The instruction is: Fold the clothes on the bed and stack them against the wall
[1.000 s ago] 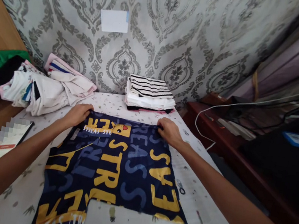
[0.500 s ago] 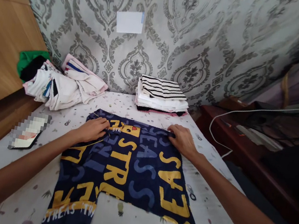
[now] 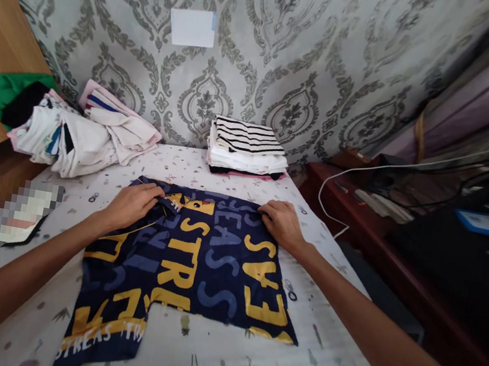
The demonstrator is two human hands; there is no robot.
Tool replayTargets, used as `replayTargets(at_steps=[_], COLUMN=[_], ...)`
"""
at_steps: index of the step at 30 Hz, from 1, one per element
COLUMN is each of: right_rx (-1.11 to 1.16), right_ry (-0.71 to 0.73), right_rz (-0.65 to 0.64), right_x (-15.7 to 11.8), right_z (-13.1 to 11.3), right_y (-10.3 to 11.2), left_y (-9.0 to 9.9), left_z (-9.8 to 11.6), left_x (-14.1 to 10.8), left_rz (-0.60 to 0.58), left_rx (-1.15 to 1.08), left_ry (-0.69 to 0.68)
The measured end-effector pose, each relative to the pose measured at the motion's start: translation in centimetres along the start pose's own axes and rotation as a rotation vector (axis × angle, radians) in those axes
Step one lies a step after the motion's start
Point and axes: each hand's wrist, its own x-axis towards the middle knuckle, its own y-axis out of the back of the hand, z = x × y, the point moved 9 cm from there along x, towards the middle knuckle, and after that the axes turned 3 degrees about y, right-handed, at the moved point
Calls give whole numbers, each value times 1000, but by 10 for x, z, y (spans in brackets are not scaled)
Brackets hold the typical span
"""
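Left hand (image 3: 133,206) (palm down, arm outstretched) pinches a fold of the navy garment (image 3: 212,259); right hand (image 3: 285,223) curls over its far corner, grip unclear.

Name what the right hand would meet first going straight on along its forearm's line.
Past the dark blue garment it touches, the right hand would probably meet the folded clothes stack first, though depth is unclear.
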Motion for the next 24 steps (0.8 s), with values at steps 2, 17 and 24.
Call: replayTargets(at_steps=[2, 17, 24], right_rx=[32, 85, 88], right_ry=[-54, -28, 5], right_rz=[45, 51, -65], right_x=[-1, 2, 32], right_z=[7, -1, -48], right_y=[3, 16, -18], left_y=[4, -9, -36], left_z=[-5, -6, -29], left_x=[0, -1, 39], left_rz=[33, -232, 9], left_rx=[-82, -187, -65], left_ry=[37, -2, 47])
